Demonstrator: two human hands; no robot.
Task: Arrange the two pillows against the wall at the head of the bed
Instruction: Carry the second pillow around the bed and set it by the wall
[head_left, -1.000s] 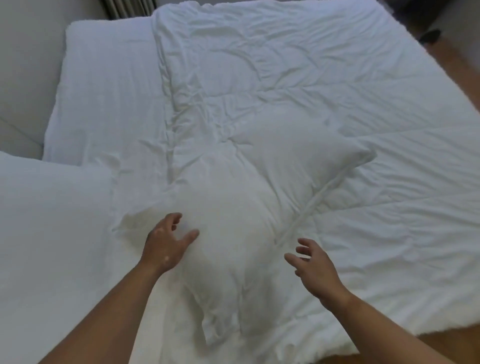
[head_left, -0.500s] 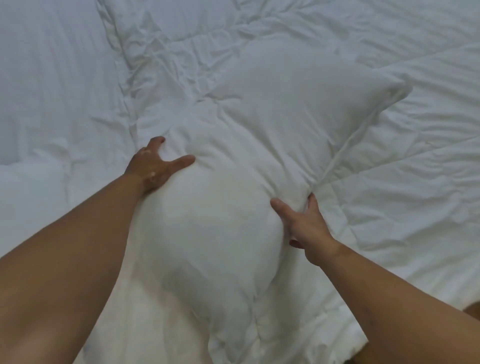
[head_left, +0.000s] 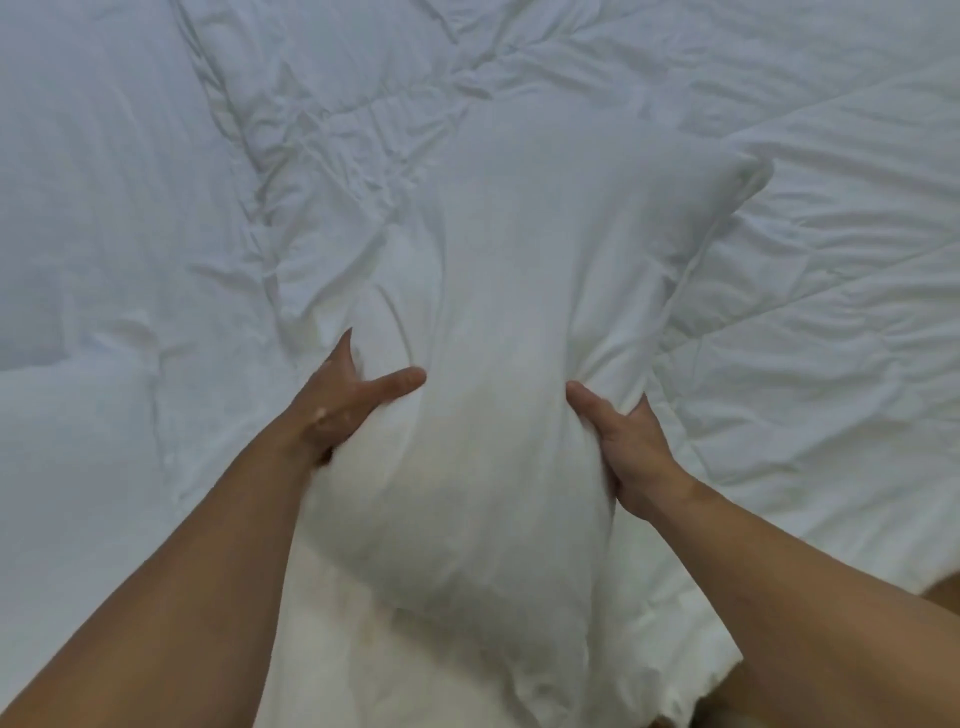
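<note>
A white pillow (head_left: 519, 291) lies lengthwise on the white duvet (head_left: 805, 322), its far corner pointing up and right. My left hand (head_left: 345, 405) grips its left side, thumb spread across the top and fingers tucked underneath. My right hand (head_left: 628, 441) grips its right side, bunching the fabric. The near end of the pillow hangs between my forearms. Neither the second pillow nor the wall shows in this view.
The bare white sheet (head_left: 93, 234) covers the left part of the bed, beside the duvet's crumpled edge (head_left: 249, 156). A strip of brown floor (head_left: 943, 597) shows at the right past the duvet's edge.
Both hands came down from above the pillow and closed on its two sides. The view has moved in closer, so the second pillow at the left is out of frame.
</note>
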